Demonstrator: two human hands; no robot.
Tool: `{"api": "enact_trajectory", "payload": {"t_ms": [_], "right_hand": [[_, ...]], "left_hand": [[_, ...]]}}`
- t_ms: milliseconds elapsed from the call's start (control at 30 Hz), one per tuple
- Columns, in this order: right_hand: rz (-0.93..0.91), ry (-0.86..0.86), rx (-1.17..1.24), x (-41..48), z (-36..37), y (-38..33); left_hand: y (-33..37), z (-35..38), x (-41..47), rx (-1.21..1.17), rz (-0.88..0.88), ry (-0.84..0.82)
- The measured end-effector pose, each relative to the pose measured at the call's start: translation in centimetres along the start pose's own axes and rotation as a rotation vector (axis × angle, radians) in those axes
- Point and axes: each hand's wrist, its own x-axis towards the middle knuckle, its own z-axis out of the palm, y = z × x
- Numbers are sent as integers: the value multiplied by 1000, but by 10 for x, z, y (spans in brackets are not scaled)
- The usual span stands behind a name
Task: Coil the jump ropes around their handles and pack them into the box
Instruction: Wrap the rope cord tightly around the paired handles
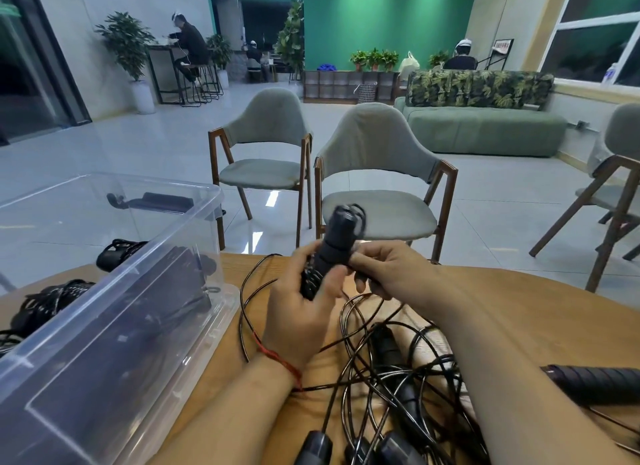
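My left hand grips a pair of black jump-rope handles held upright above the wooden table. My right hand pinches the thin black rope against the handles' right side. Loose black rope trails down in tangled loops onto the table between my forearms. More black handles lie in the tangle near the front edge. A clear plastic box stands at my left, with dark coiled ropes inside it.
Coiled black rope bundles lie on the table beyond the box at the far left. Another black handle lies at the right. Two grey chairs stand across the table. People sit far back in the room.
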Motion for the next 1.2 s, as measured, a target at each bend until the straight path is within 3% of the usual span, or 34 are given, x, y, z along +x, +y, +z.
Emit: {"api": "enact_trajectory", "payload": {"t_ms": [167, 367, 600, 900, 1200], "right_hand": [[-145, 98, -449, 3, 19, -1], [-221, 195, -756, -1, 21, -10], [-239, 239, -634, -4, 19, -26], [-155, 103, -423, -9, 12, -34], [-152, 25, -598, -10, 16, -33]], "left_hand": [[-7, -7, 16, -229, -332, 295], [-15, -7, 22, -284, -453, 312], [-13, -4, 18, -112, -320, 202], [-1, -3, 14, 162, -141, 13], [-9, -6, 11, 524, -29, -24]]}}
